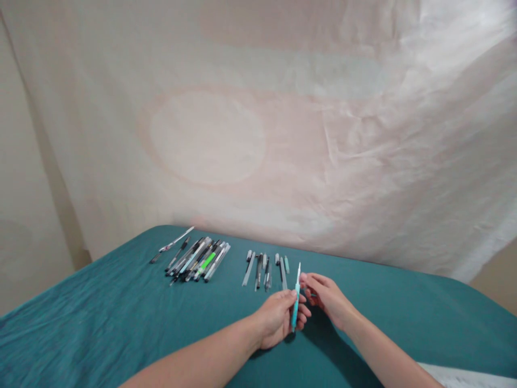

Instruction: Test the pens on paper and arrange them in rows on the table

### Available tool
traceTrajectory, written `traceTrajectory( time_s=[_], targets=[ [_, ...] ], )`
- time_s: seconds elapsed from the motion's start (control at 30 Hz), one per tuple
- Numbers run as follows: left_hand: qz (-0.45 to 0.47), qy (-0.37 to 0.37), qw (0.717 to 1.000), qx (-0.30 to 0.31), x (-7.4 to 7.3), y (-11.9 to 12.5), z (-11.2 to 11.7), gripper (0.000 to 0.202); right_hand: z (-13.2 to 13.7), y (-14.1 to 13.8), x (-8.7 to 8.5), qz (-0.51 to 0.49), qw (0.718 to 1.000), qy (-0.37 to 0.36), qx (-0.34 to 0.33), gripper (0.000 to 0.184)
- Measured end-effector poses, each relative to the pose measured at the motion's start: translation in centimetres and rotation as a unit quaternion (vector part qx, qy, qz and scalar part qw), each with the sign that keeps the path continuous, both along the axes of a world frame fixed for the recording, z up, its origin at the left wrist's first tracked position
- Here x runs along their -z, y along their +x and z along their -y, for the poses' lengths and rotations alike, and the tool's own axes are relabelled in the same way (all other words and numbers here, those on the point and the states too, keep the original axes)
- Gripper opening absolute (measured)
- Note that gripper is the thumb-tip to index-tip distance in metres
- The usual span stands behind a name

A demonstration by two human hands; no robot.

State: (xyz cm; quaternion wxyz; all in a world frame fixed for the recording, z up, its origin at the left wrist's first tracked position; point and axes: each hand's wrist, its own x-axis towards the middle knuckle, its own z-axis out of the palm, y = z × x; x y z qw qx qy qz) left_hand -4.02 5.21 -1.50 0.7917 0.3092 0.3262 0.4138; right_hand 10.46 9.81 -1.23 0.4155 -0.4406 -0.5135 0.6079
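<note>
My left hand (pixel 278 318) is closed around a teal pen (pixel 295 312), its thumb laid along the barrel. The pen stands nearly upright, and a thin white part (pixel 299 272) sticks out of its upper end. Right beside that white part is my right hand (pixel 327 299), its fingers curled and the fingertips drawn together. Whatever they may hold is hidden, and I cannot tell if they touch the pen. Just behind the hands lie a clear pen barrel (pixel 283 275), a small cap (pixel 277 259) and a pale teal cap (pixel 286 264).
A pile of several pens (pixel 200 261), one bright green (pixel 207 262), lies left on the teal tablecloth (pixel 121 302). Beyond it lies a longer pen (pixel 176 240). Small groups of pen parts (pixel 262 272) lie mid-table. A pale cloth (pixel 242 134) hangs behind. A white sheet (pixel 468 375) lies lower right.
</note>
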Motion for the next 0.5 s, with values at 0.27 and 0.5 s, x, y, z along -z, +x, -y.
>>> traceTrajectory(
  time_s=[0.27, 0.5],
  targets=[
    [-0.024, 0.033, 0.999, 0.012, -0.1, 0.2, 0.2, 0.024, -2.9, 0.3, -2.3, -0.007, 0.997, 0.057, 0.049, 0.022],
    [-0.032, 0.046, 0.998, 0.028, 0.3, 0.1, 0.0, 0.028, -7.2, -0.5, -0.8, 0.112, 0.991, 0.003, 0.069, 0.015]
  ],
)
